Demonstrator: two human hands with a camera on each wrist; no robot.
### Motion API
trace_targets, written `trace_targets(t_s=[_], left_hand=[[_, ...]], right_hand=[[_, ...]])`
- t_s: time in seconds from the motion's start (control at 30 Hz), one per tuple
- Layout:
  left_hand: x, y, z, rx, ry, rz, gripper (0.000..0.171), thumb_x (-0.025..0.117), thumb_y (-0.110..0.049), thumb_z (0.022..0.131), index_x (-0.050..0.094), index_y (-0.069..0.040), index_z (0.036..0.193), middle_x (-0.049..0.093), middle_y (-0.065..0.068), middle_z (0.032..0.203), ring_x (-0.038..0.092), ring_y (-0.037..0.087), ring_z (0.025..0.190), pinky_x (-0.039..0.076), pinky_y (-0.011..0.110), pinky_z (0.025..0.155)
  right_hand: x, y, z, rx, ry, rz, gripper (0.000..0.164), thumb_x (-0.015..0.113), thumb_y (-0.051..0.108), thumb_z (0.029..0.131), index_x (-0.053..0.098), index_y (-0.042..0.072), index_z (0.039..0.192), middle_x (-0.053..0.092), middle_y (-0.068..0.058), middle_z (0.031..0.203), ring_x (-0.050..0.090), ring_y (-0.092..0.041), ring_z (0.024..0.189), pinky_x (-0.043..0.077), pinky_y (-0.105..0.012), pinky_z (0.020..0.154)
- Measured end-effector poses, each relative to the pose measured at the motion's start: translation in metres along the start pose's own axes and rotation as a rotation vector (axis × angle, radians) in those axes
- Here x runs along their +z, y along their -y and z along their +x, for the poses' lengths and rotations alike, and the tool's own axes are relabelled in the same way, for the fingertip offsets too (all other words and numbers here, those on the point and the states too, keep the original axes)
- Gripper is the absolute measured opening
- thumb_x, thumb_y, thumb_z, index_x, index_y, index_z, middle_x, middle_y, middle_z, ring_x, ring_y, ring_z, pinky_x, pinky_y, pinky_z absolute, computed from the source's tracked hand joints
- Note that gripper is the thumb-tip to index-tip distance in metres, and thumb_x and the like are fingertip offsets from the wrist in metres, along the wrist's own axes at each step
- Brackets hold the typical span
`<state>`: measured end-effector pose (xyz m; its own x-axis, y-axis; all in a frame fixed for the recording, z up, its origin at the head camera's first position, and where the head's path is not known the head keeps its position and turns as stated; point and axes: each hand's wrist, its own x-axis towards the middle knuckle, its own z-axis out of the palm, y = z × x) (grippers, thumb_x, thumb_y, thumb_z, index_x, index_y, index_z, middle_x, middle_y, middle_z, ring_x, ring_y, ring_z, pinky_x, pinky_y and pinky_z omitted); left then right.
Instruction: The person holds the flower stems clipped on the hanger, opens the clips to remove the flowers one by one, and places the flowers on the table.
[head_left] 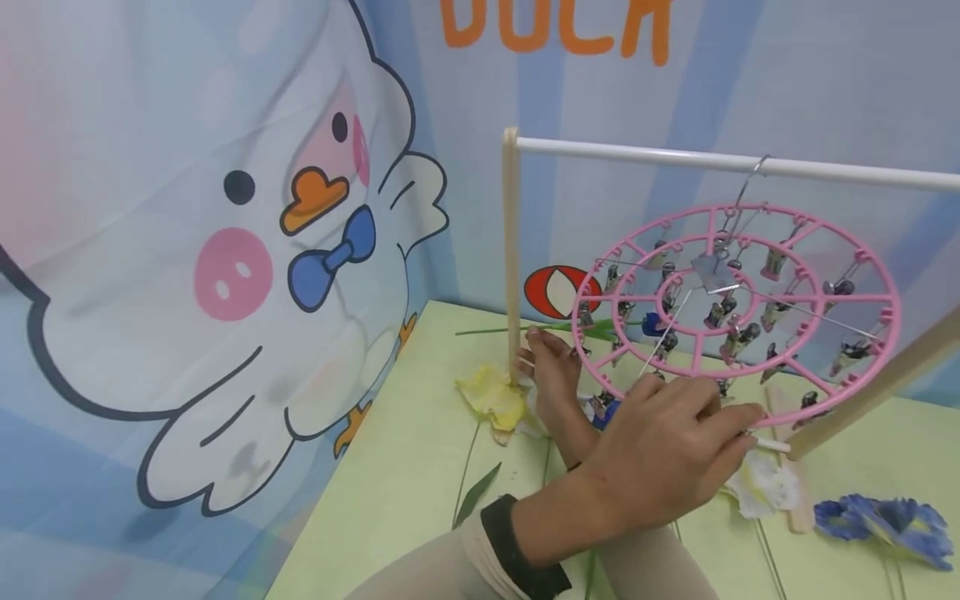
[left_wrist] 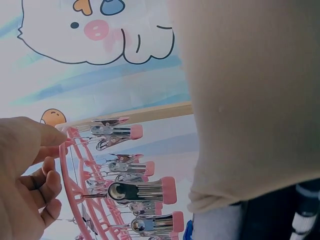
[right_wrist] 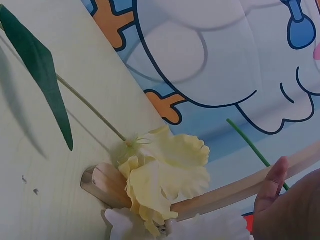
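Note:
A round pink clip hanger (head_left: 888, 333) with several metal clips (left_wrist: 142, 192) hangs by its hook from a white rail (head_left: 637, 152). My left hand (head_left: 667, 450), its arm crossed over the other, pinches the hanger's near rim between thumb and fingers. At the left, my right hand (head_left: 555, 379) is beside the wooden post (head_left: 513, 250), its fingers loosely extended; whether they touch the post is unclear. In the right wrist view one digit overlaps the post. By the post's foot lies a yellow flower (right_wrist: 167, 162) on a stem with a green leaf (right_wrist: 42, 67).
On the pale green tabletop (head_left: 390, 467), blue flowers (head_left: 892, 525) lie at the right and a white flower (head_left: 765, 483) under the hanger. A green-stemmed blue flower (head_left: 652, 324) is behind the post. A printed cartoon duck backdrop (head_left: 150, 333) borders the left side and back.

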<state>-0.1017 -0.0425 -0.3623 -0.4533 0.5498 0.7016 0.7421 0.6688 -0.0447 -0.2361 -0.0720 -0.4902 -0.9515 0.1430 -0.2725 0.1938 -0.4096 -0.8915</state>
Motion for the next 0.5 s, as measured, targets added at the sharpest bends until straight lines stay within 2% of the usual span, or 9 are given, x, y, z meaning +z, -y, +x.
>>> trace_targets(t_s=[0.13,0.3,0.5], left_hand=[[0.0,-0.003,0.002,0.013,0.004,-0.008,0.03,0.052,-0.036,0.111,0.077,-0.033,0.128,0.058,-0.015,0.09,0.046,-0.002,0.073,0.032,0.02,0.067],[0.0,-0.005,0.004,0.023,0.022,-0.005,0.03,0.052,-0.037,0.11,0.076,-0.033,0.129,0.058,-0.015,0.091,0.047,-0.002,0.073,0.033,0.02,0.068],[0.001,-0.005,0.004,0.022,0.036,0.014,0.03,0.053,-0.039,0.11,0.076,-0.034,0.129,0.059,-0.015,0.093,0.049,-0.002,0.075,0.036,0.019,0.071]], right_hand=[[-0.003,0.003,0.003,-0.015,-0.005,-0.014,0.028,0.068,0.027,0.106,0.071,0.002,0.118,0.07,-0.004,0.114,0.074,-0.005,0.079,0.063,-0.026,0.08],[-0.01,0.005,0.004,-0.049,-0.006,-0.001,0.027,0.066,0.026,0.107,0.069,0.002,0.119,0.074,0.002,0.107,0.074,-0.006,0.079,0.063,-0.026,0.079],[-0.022,0.007,0.002,-0.19,0.014,0.006,0.02,0.061,0.019,0.109,0.066,0.001,0.116,0.073,0.007,0.099,0.075,-0.006,0.079,0.063,-0.025,0.074]])
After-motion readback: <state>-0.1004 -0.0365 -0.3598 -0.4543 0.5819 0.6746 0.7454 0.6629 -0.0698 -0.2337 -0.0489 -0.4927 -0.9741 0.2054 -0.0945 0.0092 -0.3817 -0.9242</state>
